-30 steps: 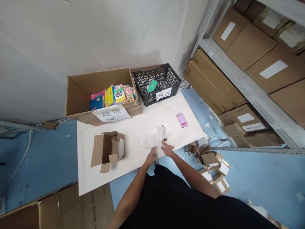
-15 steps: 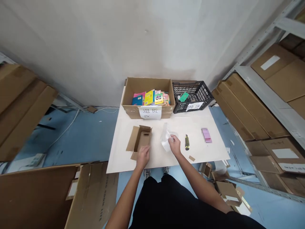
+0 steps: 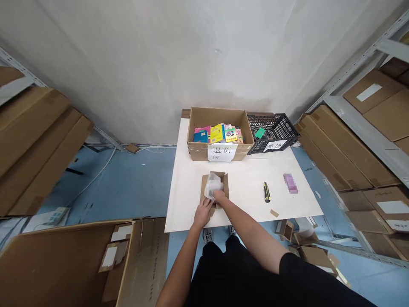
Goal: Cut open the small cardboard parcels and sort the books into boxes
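Note:
A small open cardboard box (image 3: 226,182) stands on the white table (image 3: 185,183), its flaps spread. Inside its opening is a crumpled, translucent white plastic bag (image 3: 213,183), part of it rising above the rim. My right hand (image 3: 219,197) reaches into the box with its fingers closed on the bag; the fingertips are partly hidden. At the near left corner, my left hand (image 3: 203,212) has its fingers bent over the box's edge, close against the bag's lower end. To the right lies a black and yellow utility knife (image 3: 266,192).
Behind stand a large carton (image 3: 198,152) of colourful booklets (image 3: 217,133) and a black plastic crate (image 3: 281,132) holding a green item. A blurred purple item (image 3: 290,183) and a cardboard scrap (image 3: 274,213) lie rightward. Cartons fill the shelves (image 3: 338,145); a big open box (image 3: 140,256) is lower left.
My right hand has moved left, carrying the plastic bag from the table into the small box. My left hand stays at the box's near end. The view has shifted left.

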`<state>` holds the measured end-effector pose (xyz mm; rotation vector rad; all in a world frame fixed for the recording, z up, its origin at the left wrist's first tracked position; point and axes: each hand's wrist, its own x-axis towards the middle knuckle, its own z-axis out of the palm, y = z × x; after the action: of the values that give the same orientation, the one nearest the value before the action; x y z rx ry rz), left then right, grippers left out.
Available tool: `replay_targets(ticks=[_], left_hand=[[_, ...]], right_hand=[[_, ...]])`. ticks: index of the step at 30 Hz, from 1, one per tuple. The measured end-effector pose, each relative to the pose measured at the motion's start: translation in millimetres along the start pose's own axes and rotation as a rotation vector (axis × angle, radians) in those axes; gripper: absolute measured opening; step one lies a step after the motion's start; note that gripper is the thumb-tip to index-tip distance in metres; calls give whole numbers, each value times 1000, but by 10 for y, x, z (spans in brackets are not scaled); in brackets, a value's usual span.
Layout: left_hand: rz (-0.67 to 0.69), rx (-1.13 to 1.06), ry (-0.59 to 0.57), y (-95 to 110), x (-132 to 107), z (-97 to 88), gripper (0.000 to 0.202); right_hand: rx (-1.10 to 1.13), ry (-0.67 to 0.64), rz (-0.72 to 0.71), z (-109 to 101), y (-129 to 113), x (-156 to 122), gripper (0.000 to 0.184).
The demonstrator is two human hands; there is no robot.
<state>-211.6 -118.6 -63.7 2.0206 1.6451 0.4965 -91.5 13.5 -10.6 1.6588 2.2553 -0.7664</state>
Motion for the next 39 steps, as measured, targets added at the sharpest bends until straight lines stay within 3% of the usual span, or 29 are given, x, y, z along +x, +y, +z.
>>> replay_targets(ticks=[3,5,8,11,14,17,20,24,27,29,33,36,39], left_hand=[[-26,-41,-51,-1,-17,-75,59],[-39,-83,-54,-15,-9,-130,45],[-19,-128,-25,-8,35,-181,30],[46,-109,20,82,124,-195,36],[166,-70,37,261,271,-206,39],[289,-38,15,515,481,-212,39],[409,-6,-30,877,749,-148,40],[563,12,-91,1626,1137,187,34],[680,-16,-153,2380,1362,622,31],[764,-43,-207,2939,1449,962,32],[913,-77,-341,4104,1465,1680,33],[1021,-84,-457,4976,1368,2219,29],[1146,-95,-556,5796,1182,2714,26]], right_hand=[[67,-35,2,76,32,-60,4],[114,15,21,123,87,-178,17],[204,259,-27,233,256,-446,35],[273,464,-102,353,511,-782,44],[326,488,-75,382,792,-1129,55],[414,529,-35,284,1082,-1446,45],[491,649,114,125,1447,-1758,38],[476,699,311,3,2111,-2264,39],[441,687,413,41,2689,-2725,54],[421,715,508,117,3095,-3064,44],[412,808,737,344,3892,-3829,16],[395,905,926,553,4361,-4462,11],[367,974,1134,767,4676,-5078,12]])
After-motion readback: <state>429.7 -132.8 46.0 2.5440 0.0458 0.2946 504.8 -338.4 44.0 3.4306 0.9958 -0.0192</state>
